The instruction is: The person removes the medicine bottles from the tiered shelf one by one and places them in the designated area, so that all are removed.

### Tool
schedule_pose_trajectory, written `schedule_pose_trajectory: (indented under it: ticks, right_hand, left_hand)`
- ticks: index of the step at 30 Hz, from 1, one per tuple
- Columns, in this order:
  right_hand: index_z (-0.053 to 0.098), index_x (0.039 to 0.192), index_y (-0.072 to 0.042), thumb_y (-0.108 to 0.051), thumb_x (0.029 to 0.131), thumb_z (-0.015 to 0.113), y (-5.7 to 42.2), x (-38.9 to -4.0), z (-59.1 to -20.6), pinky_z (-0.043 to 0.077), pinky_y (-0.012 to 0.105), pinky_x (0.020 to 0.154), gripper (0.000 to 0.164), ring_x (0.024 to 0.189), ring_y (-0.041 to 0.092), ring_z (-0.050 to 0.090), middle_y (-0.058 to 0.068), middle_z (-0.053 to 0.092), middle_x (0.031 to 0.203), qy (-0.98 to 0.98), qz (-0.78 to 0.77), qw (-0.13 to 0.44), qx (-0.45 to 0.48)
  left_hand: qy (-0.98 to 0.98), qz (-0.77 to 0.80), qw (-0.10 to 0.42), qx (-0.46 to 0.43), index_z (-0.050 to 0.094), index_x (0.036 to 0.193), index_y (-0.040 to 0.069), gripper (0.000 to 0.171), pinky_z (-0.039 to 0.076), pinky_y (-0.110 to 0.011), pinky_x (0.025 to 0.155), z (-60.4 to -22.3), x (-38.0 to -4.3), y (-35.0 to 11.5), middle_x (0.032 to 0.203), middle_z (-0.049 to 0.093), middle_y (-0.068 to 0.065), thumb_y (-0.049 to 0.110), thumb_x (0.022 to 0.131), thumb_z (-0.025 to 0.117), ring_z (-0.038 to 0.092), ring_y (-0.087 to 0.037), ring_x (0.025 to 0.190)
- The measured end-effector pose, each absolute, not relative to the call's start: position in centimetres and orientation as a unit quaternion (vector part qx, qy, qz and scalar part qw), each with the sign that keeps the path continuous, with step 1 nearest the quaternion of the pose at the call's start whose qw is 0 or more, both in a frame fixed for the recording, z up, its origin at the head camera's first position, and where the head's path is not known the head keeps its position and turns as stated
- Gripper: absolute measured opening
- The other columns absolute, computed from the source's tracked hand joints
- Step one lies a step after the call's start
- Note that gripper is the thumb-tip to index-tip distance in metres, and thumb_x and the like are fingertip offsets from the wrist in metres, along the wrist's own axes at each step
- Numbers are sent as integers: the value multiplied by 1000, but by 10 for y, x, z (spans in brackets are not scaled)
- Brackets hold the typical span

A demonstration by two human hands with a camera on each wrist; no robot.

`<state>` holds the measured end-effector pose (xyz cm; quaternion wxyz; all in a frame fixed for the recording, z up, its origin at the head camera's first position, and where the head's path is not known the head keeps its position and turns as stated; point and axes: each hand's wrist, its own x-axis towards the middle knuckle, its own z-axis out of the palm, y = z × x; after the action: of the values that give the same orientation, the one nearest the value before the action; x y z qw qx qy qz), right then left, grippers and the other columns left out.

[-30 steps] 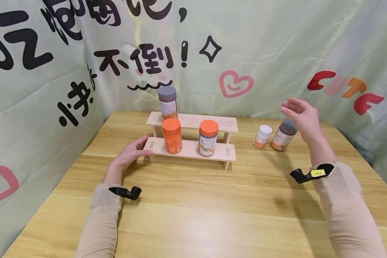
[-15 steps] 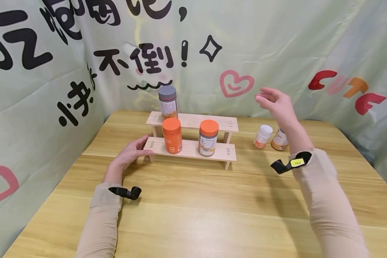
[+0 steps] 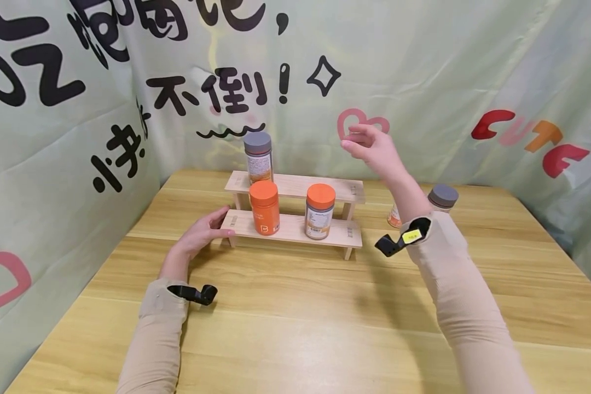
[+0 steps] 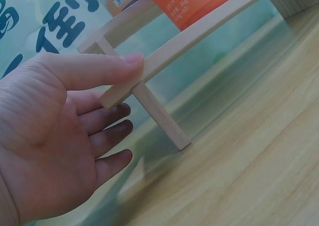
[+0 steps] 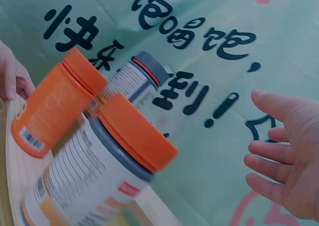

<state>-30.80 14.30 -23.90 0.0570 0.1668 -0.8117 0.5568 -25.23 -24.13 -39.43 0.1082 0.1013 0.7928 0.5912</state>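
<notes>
A two-tier pale wooden display stand (image 3: 295, 234) stands on the table. My left hand (image 3: 202, 235) holds the left end of its lower tier, thumb on the board's edge and fingers behind and below, as the left wrist view shows (image 4: 65, 121). On the lower tier stand an all-orange bottle (image 3: 264, 210) and an orange-capped bottle (image 3: 319, 213) with a white label. A grey-capped bottle (image 3: 258, 158) is upright on the upper tier's left. My right hand (image 3: 374, 150) hangs in the air above the stand's right end, fingers relaxed, holding nothing (image 5: 294, 156).
Right of the stand, partly behind my right forearm, are a small bottle (image 3: 394, 218) and another grey-capped bottle (image 3: 443, 196) on the wooden table (image 3: 285, 323). A printed curtain (image 3: 423, 65) closes off the back and left sides.
From above the bottles at the right, my right hand has moved left and slightly up towards the stand, carrying nothing. My left hand and the bottles have stayed in place.
</notes>
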Motion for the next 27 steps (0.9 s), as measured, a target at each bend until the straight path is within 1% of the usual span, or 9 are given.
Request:
schedule_pose_trajectory:
  ticks: [2, 9, 14, 18, 27]
  right_hand:
    - [42, 137, -5, -27, 88, 64, 135, -309, -237, 44, 33, 94, 59, 113, 20, 52, 15, 54, 126, -814, 553, 51, 169]
    - [43, 137, -4, -23, 87, 65, 105, -312, -231, 45, 33, 94, 57, 111, 22, 54, 14, 56, 124, -812, 552, 31, 187]
    - [42, 137, -5, -24, 87, 65, 82, -313, -229, 44, 33, 93, 58, 110, 20, 54, 12, 57, 123, -816, 546, 4, 189]
    - [40, 139, -6, -25, 87, 66, 66, -314, -229, 43, 33, 94, 61, 112, 19, 52, 11, 56, 123, -821, 535, -15, 198]
    - [41, 138, -5, -26, 85, 68, 34, -315, -233, 43, 32, 94, 63, 113, 19, 51, 10, 56, 123, -825, 526, -29, 206]
  left_hand:
    - [795, 589, 107, 101, 15, 148, 2, 83, 11, -42, 113, -394, -253, -241, 154, 9, -13, 14, 84, 67, 11, -29, 139]
    - [799, 583, 104, 104, 15, 147, 1, 83, 11, -42, 113, -393, -253, -240, 154, 10, -14, 15, 84, 67, 12, -30, 139]
    - [804, 576, 100, 105, 15, 147, 0, 83, 11, -43, 112, -393, -252, -240, 153, 11, -16, 15, 84, 67, 13, -30, 139]
    - [805, 575, 102, 104, 15, 147, 0, 83, 12, -43, 112, -392, -250, -239, 153, 11, -16, 15, 84, 67, 14, -31, 139]
    - [802, 580, 106, 99, 14, 147, 1, 84, 10, -44, 112, -392, -250, -240, 153, 10, -15, 16, 84, 67, 12, -30, 139]
